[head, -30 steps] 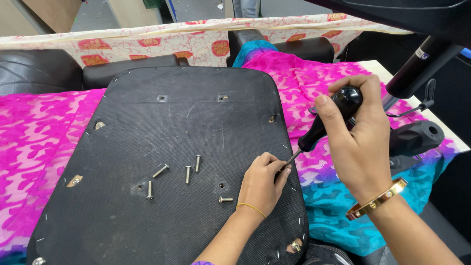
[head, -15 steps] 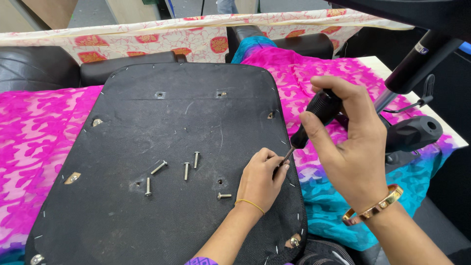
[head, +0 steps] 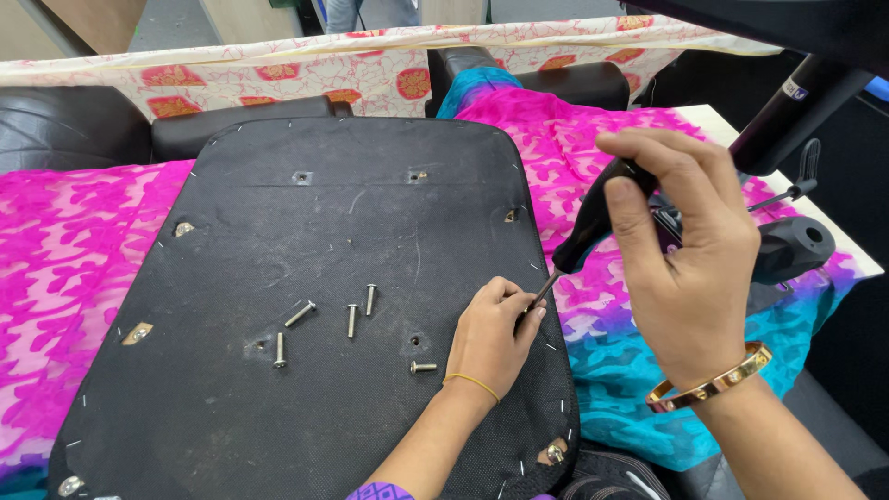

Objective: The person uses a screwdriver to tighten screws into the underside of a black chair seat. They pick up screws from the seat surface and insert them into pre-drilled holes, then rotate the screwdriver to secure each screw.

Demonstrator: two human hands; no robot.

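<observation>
A black fabric-covered chair seat base (head: 306, 259) lies upside down in front of me. Several loose silver bolts (head: 350, 319) lie on it near the middle. My right hand (head: 690, 268) grips the black handle of a screwdriver (head: 588, 227), whose thin shaft slants down to the seat's right edge. My left hand (head: 491, 338) rests on the seat there, fingers pinched around the screwdriver tip. A gold bangle (head: 708, 389) circles my right wrist, and a thin band sits on the left wrist.
The seat rests on a pink and teal patterned cloth (head: 602, 167). A black chair mechanism with a cylinder and lever (head: 787, 245) lies to the right. Black padded chair parts (head: 74, 125) and a cream cloth with red motifs (head: 278, 69) lie behind.
My right hand with the screwdriver has shifted slightly left and tilted the handle. My left hand stays at the tip by the seat's right edge. The bolts have not moved.
</observation>
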